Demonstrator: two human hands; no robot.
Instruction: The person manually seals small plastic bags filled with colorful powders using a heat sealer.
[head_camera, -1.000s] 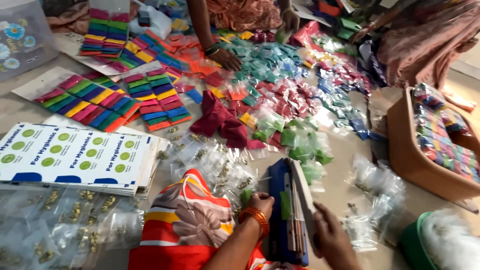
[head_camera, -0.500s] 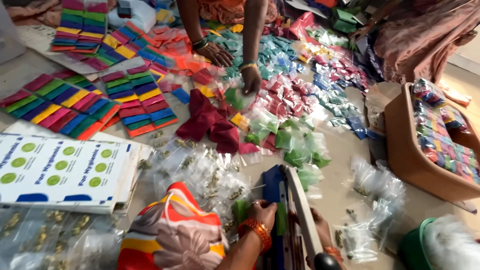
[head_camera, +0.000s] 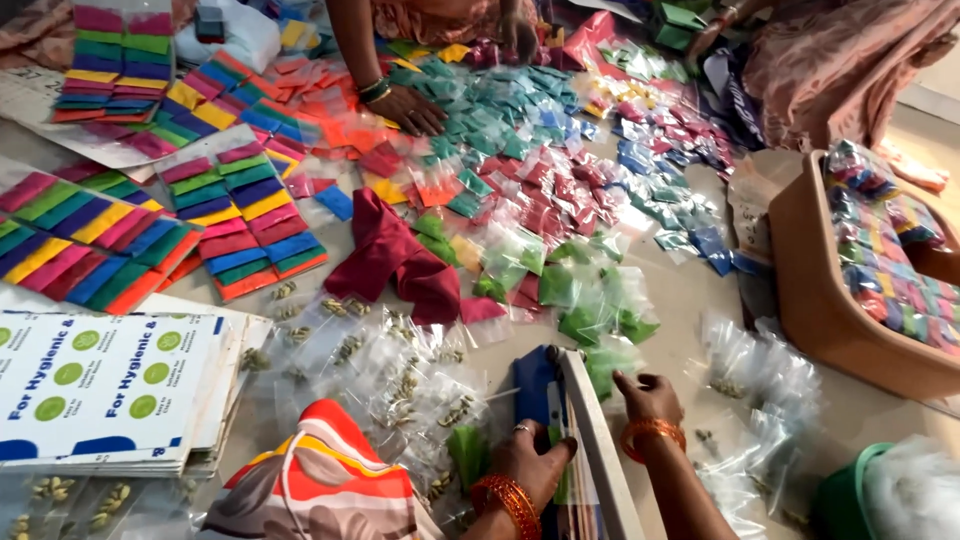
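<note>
A blue heat sealer (head_camera: 540, 392) with a long white arm (head_camera: 598, 450) lies on the floor at the bottom centre. My left hand (head_camera: 532, 462), with orange bangles, curls its fingers against the sealer's blue base. A green powder packet (head_camera: 468, 452) lies just left of that hand. My right hand (head_camera: 648, 396) rests to the right of the white arm, fingers spread and holding nothing, close to a green packet (head_camera: 610, 358).
Small packets of green (head_camera: 575, 300), red (head_camera: 560, 195) and blue (head_camera: 650, 160) powder cover the floor. Clear packets of seeds (head_camera: 400, 370) lie left of the sealer. Multicoloured cards (head_camera: 240, 205), printed sheets (head_camera: 100, 385), a maroon cloth (head_camera: 395, 255) and a brown tray (head_camera: 815, 290) surround them. Another person's hand (head_camera: 405, 108) sorts packets.
My right hand has left the sealer's near end and moved forward to the right of the white arm. The other person's hand shifted left over the packets.
</note>
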